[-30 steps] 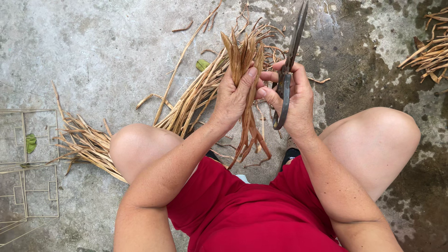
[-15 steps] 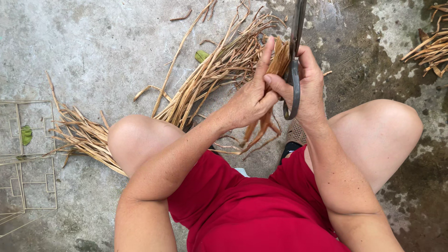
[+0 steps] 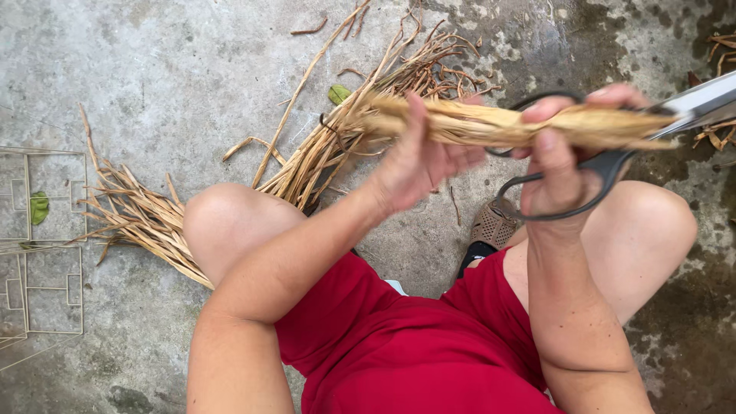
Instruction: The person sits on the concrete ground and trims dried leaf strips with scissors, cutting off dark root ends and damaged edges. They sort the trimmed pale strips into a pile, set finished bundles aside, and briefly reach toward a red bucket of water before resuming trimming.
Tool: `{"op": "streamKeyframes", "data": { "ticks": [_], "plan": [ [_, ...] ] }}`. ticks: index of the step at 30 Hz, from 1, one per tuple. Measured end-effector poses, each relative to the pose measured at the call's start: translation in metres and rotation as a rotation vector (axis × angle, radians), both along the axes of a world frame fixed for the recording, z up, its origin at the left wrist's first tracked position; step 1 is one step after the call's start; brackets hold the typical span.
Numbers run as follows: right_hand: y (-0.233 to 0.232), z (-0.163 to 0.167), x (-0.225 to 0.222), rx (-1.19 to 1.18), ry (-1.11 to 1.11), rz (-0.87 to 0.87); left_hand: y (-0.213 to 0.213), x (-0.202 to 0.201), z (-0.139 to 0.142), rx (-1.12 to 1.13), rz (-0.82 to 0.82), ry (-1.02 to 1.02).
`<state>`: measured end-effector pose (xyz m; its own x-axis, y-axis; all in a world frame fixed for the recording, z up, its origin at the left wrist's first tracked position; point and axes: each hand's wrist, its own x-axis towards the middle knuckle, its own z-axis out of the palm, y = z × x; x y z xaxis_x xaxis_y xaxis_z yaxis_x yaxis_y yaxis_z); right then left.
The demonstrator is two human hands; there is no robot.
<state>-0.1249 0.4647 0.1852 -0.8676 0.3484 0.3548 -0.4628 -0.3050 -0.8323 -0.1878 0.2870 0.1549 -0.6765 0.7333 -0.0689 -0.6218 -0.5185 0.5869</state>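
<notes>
The person's left hand (image 3: 418, 165) is closed around one end of a bundle of dried plant strips (image 3: 491, 123), which lies level across the view, just above both knees. The right hand (image 3: 560, 153) has its thumb and fingers through the black loops of a pair of scissors (image 3: 613, 165), and the same fingers also press on the far end of the bundle, so the hand is shut on the scissors with the strips caught beneath. The steel blades run up and away from the right fingertips toward the edge of the view; whether they are parted or shut cannot be told.

Beyond the left fingers, on the ground, a long heap of dried stalks (image 3: 230, 192) spreads away past the left knee, its loose ends fanning out. A small green leaf (image 3: 338, 93) rests among the stalks just beyond the left fingertips. A second, smaller heap of stalks (image 3: 717, 84) lies past the right fingers at the edge of the view. Well out from the left hand, a wire rack (image 3: 42, 253) of thin rods lies flat, with another green leaf (image 3: 38, 207) on it.

Below the right hand, between the knees, a perforated tan shoe (image 3: 491, 226) shows. The person wears red shorts (image 3: 414, 353).

The ground is rough grey concrete (image 3: 153, 69), stained darker and damp-looking beyond the right hand. No packages or signs can be made out.
</notes>
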Motion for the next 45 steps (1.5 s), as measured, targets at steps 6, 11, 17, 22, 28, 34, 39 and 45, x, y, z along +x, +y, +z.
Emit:
{"op": "streamKeyframes", "data": {
  "ticks": [6, 11, 17, 22, 28, 34, 39, 45],
  "plan": [
    [-0.038, -0.031, 0.007, 0.224, -0.129, 0.24, -0.055, -0.077, -0.003, -0.02, 0.567, 0.007],
    [-0.051, -0.05, 0.012, 0.435, -0.44, 0.554, -0.107, -0.119, 0.012, -0.149, 0.816, 0.164],
    [-0.056, -0.056, 0.023, 0.963, -0.721, 0.811, -0.146, -0.13, 0.026, -0.169, 0.815, 0.229],
    [-0.055, -0.058, 0.023, 0.985, -0.551, 0.916, -0.149, -0.118, 0.037, -0.304, 0.729, 0.371],
    [-0.003, -0.043, 0.001, 0.839, -0.777, 0.732, -0.155, -0.104, 0.052, -0.383, 0.696, 0.391],
    [0.055, -0.024, -0.012, 0.519, -0.599, -0.005, -0.155, -0.09, 0.066, -0.466, 0.632, 0.41],
    [0.043, -0.02, -0.009, 0.413, -0.451, 0.129, -0.129, -0.077, 0.074, -0.638, 0.425, 0.475],
    [0.008, -0.022, -0.003, 0.455, -0.352, 0.344, -0.097, -0.055, 0.075, -0.699, 0.179, 0.549]
  ]
}}
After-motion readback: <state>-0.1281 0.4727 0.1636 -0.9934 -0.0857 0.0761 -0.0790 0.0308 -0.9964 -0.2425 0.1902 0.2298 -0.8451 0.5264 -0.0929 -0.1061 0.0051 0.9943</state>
